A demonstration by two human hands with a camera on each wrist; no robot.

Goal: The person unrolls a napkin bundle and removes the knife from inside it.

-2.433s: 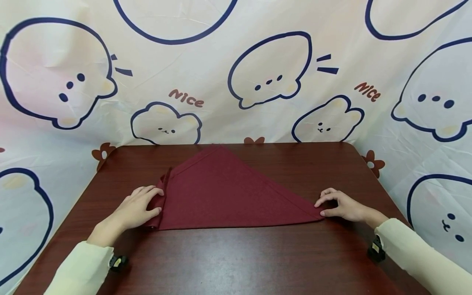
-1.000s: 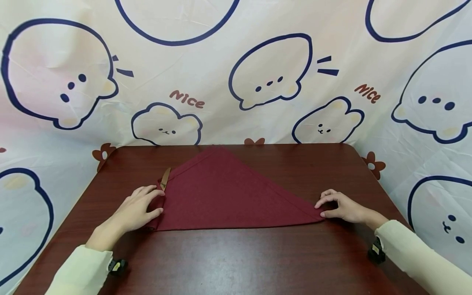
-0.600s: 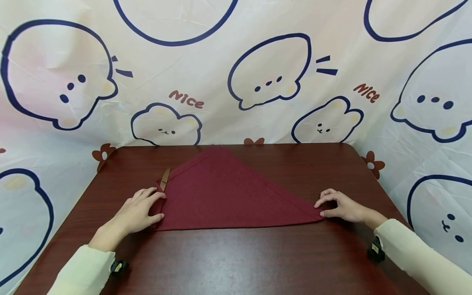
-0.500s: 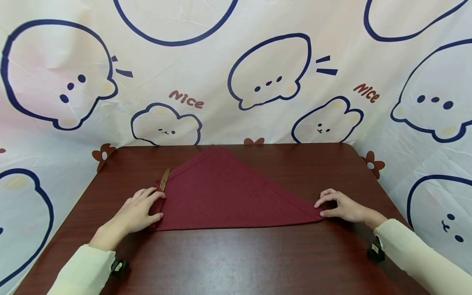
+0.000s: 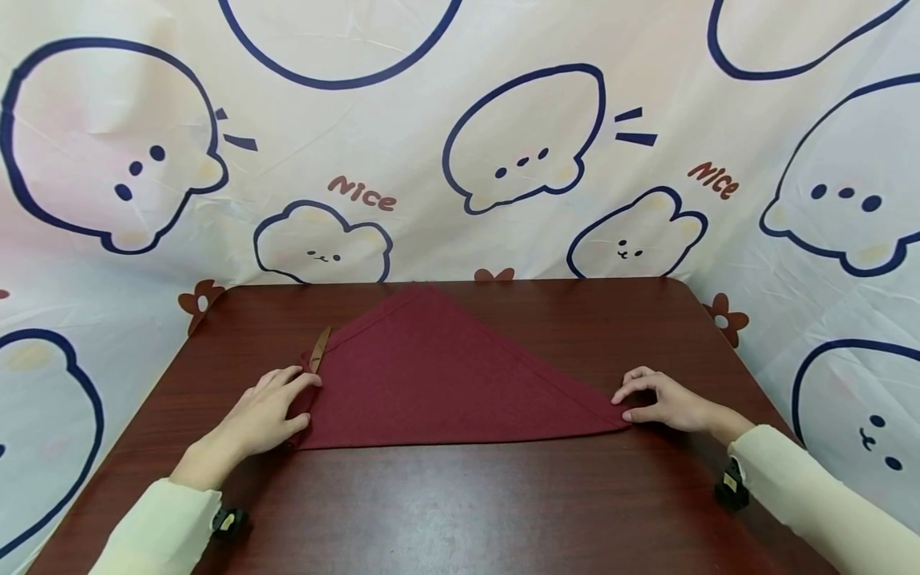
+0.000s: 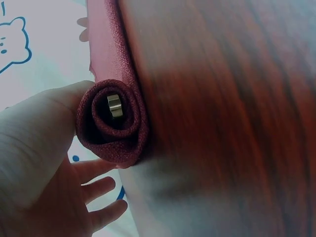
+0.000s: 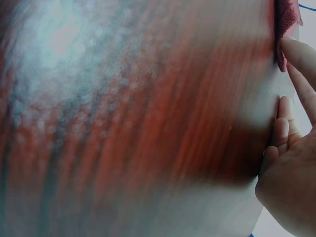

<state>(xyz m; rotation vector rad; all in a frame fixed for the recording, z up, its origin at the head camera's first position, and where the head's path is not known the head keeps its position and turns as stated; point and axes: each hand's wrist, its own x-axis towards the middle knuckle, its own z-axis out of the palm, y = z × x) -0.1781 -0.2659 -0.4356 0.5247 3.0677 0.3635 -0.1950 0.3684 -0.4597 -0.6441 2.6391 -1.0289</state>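
A dark red cloth (image 5: 446,383) lies folded in a rough triangle, its left end rolled up. My left hand (image 5: 251,415) grips that rolled end, thumb at the near side and fingers over the far side. From beyond these fingers sticks out the tip of a flat brown strip (image 5: 320,350). The left wrist view looks into the end of the roll (image 6: 85,133), where a shiny metallic piece (image 6: 115,106) sits inside the layers, beside my left hand (image 6: 39,148). My right hand (image 5: 672,403) pinches the cloth's right corner between thumb and fingers; the right wrist view shows this corner (image 7: 289,22) too.
The brown wooden table (image 5: 474,511) extends in front of the cloth and on both sides. Behind and beside it hangs a pale printed sheet (image 5: 417,136) with cartoon outlines. Dark devices sit at both wrists.
The brown strip's tip, not visible 2.4 s ago, shows beyond my left fingers. My left thumb has shifted slightly along the roll. The right hand keeps its place on the corner.
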